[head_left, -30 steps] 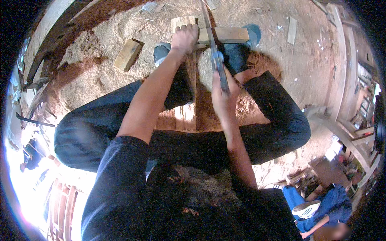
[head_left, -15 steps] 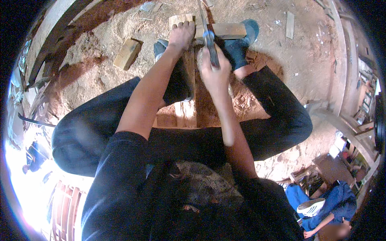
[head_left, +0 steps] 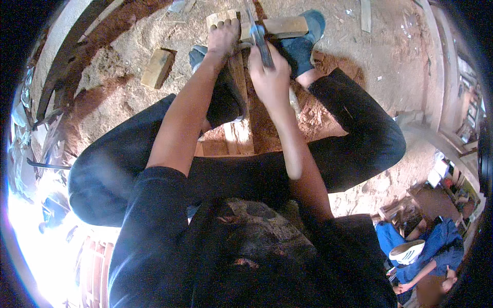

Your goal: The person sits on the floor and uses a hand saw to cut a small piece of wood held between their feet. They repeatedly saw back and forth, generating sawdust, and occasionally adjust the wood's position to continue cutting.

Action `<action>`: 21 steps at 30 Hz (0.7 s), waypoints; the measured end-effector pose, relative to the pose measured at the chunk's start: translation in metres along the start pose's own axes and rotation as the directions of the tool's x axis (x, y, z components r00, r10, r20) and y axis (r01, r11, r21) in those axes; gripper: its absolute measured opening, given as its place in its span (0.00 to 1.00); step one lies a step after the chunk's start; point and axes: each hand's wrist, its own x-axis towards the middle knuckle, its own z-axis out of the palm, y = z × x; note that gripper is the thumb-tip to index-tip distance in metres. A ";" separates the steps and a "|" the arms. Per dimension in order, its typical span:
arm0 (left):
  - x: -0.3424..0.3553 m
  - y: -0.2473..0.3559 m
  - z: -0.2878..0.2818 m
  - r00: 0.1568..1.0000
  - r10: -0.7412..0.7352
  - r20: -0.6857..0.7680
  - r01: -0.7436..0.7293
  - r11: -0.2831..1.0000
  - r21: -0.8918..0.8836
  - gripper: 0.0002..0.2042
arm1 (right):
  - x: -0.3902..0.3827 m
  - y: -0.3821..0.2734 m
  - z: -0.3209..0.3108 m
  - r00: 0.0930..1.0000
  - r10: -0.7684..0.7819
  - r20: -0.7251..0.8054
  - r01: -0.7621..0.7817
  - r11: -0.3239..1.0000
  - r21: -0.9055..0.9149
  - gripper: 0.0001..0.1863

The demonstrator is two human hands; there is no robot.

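My left hand (head_left: 223,41) is closed over the left part of a pale wooden block (head_left: 287,27), its knuckles near the far edge. The block lies crosswise at the far side, close to my feet. My right hand (head_left: 269,74) grips the dark handle of a handsaw (head_left: 261,47), which has a blue patch near its front. Its thin blade points away from me across the block, beside my left hand. Blur and the steep angle hide the teeth and any cut. My right foot (head_left: 314,26) is at the block's right end.
A long wooden beam (head_left: 238,134) runs between my legs under the work. A loose wooden block (head_left: 157,69) lies on the dusty ground at left. Heavy timbers (head_left: 64,46) curve along the left edge. Another person (head_left: 421,251) sits at lower right, near wooden pieces.
The whole view has shifted, so the block and both hands appear slightly farther up and left. My right hand still holds the saw across the block; my left hand stays on the wood.
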 end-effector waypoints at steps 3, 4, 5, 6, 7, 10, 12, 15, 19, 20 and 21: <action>0.005 -0.016 0.013 1.000 -0.011 -0.009 0.012 0.996 0.084 0.33 | -0.074 0.008 -0.028 0.997 -0.073 -0.023 0.073 0.997 0.022 0.16; 0.006 -0.015 0.015 0.999 -0.007 -0.038 0.009 0.998 0.061 0.33 | -0.095 0.004 -0.041 1.000 -0.008 0.019 0.009 0.999 -0.035 0.16; 0.006 -0.012 0.014 0.998 -0.006 -0.060 0.008 0.999 0.044 0.34 | -0.095 0.006 -0.041 1.000 -0.005 0.008 0.006 1.000 -0.031 0.16; 0.004 -0.007 0.010 0.997 0.002 -0.079 -0.001 1.000 0.016 0.34 | -0.090 0.005 -0.040 1.000 0.005 -0.008 -0.005 0.999 -0.038 0.16; 0.000 -0.003 -0.003 0.998 0.005 -0.058 -0.006 1.000 -0.024 0.33 | -0.082 0.006 -0.036 0.999 0.012 -0.032 -0.014 0.999 -0.041 0.15; 0.001 0.001 0.001 0.992 0.031 -0.125 -0.037 0.999 -0.040 0.33 | -0.009 0.001 -0.005 0.999 0.032 0.024 -0.031 0.997 -0.069 0.14; -0.002 -0.004 0.003 0.996 0.021 -0.087 -0.019 1.000 0.019 0.34 | 0.002 0.001 0.005 1.000 -0.011 0.004 0.011 1.000 -0.021 0.13; 0.001 -0.007 0.011 0.994 -0.035 -0.100 0.036 0.999 0.007 0.30 | -0.056 0.007 -0.019 0.999 -0.051 -0.008 0.051 0.999 0.011 0.18; 0.005 0.000 -0.003 0.999 -0.044 -0.031 0.045 0.999 0.013 0.31 | -0.100 -0.013 -0.046 0.985 0.151 0.080 -0.143 0.984 -0.102 0.20; 0.004 -0.001 -0.004 0.999 -0.039 -0.033 0.039 0.999 0.002 0.31 | -0.095 -0.015 -0.044 0.983 0.165 0.076 -0.153 0.978 -0.145 0.19; 0.004 -0.003 -0.005 0.999 -0.030 -0.040 0.029 1.000 -0.007 0.30 | -0.068 -0.014 -0.034 0.984 0.154 0.085 -0.142 0.981 -0.129 0.17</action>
